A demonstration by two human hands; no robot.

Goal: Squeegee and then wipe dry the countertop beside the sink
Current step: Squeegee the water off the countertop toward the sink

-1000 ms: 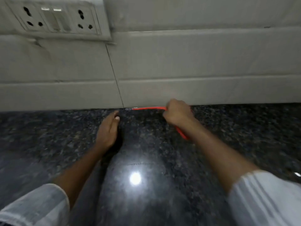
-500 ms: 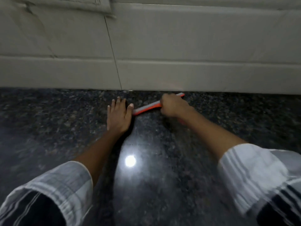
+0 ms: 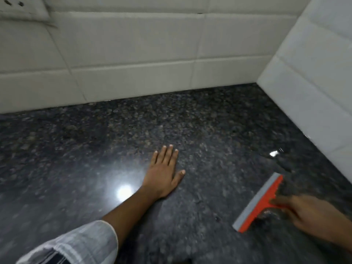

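A small orange squeegee [image 3: 263,199] with a grey rubber blade lies slantwise on the dark speckled granite countertop [image 3: 95,149] at the lower right. My right hand [image 3: 312,216] is closed on its orange handle, blurred by motion. My left hand [image 3: 163,174] rests flat on the counter in the middle, fingers spread and pointing at the back wall, holding nothing. A film of water [image 3: 280,157] glistens on the stone just beyond the blade, near the right wall.
White tiled walls bound the counter at the back [image 3: 133,54] and on the right [image 3: 314,73], meeting in a corner. A socket plate [image 3: 21,8] sits at the upper left. A lamp reflection [image 3: 124,191] shines beside my left wrist.
My right hand has dragged the squeegee from the back wall toward the front right of the counter. My left hand stays flat on the stone. The view has swung right, showing the corner.
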